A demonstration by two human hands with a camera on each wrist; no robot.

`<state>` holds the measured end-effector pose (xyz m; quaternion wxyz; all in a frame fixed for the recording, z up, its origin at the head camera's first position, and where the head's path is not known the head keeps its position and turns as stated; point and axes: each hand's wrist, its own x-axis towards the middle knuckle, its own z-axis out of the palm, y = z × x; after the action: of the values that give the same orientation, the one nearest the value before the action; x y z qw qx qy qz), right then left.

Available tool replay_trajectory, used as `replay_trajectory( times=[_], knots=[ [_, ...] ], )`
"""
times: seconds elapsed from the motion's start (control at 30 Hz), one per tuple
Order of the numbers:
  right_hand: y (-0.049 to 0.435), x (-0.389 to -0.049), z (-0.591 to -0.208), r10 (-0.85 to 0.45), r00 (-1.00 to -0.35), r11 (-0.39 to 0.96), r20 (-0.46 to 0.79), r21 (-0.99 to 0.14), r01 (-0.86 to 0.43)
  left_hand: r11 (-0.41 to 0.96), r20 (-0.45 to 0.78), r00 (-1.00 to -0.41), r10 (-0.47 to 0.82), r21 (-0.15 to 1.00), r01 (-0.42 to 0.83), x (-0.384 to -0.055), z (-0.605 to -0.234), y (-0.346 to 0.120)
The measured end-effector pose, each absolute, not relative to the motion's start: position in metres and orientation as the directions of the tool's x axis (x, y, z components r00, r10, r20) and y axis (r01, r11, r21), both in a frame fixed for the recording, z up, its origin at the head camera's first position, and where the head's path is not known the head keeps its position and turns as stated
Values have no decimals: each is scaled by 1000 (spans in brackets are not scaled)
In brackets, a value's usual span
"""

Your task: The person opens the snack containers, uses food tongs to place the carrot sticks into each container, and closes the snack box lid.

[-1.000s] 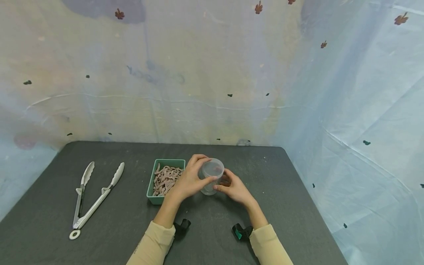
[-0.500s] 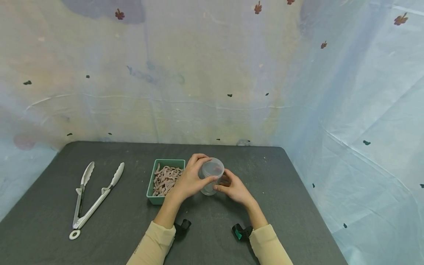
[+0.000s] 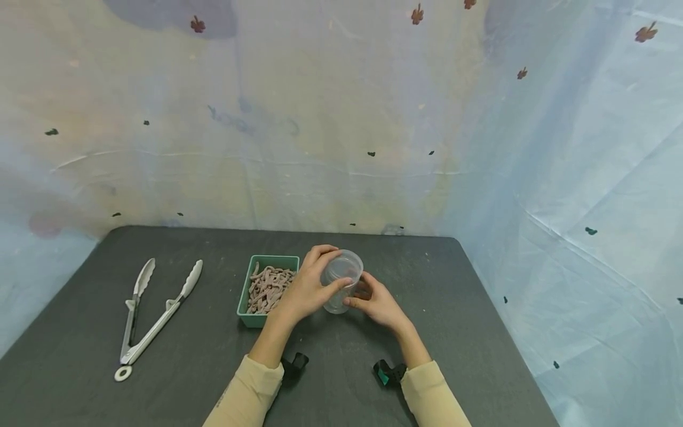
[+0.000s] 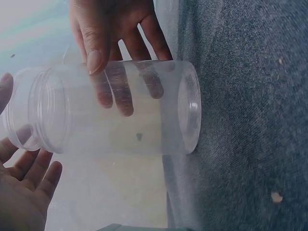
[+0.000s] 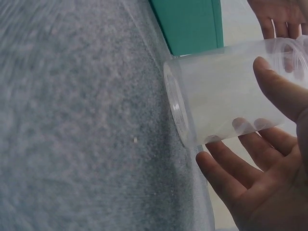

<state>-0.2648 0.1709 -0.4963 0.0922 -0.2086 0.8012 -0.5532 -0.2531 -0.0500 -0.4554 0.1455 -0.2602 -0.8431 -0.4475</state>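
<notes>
A clear plastic jar (image 3: 335,305) stands upright on the dark table between both hands. Its clear round lid (image 3: 341,267) sits at the top, slightly tilted in the head view. My left hand (image 3: 306,289) grips the lid from the left, thumb in front and fingers behind. Lower down, my right hand (image 3: 380,303) holds the jar's body from the right side. In the left wrist view the threaded neck (image 4: 50,110) shows beside the lid, and the right thumb presses the wall. The right wrist view shows the jar's base (image 5: 177,103) close at the table surface.
Left of the jar is a green rectangular tub (image 3: 245,320) with many pinkish-brown, worm-like strips (image 3: 269,289). Farther left lie spread tongs (image 3: 155,332) with pale tips. A printed cloth (image 3: 320,118) hangs behind the table (image 3: 453,344), another sheet at right.
The lid has risen slightly and tilted under my left fingers, which moved up a little. My right hand stays on the jar's body. The head view has shifted slightly.
</notes>
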Motion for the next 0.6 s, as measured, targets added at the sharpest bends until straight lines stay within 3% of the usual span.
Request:
replay_trajectory(
  times=[0.6],
  knots=[
    [170, -263, -496, -423, -902, 310, 89, -921, -236, 480, 532, -767, 359, 599, 641, -227, -447, -77]
  ],
)
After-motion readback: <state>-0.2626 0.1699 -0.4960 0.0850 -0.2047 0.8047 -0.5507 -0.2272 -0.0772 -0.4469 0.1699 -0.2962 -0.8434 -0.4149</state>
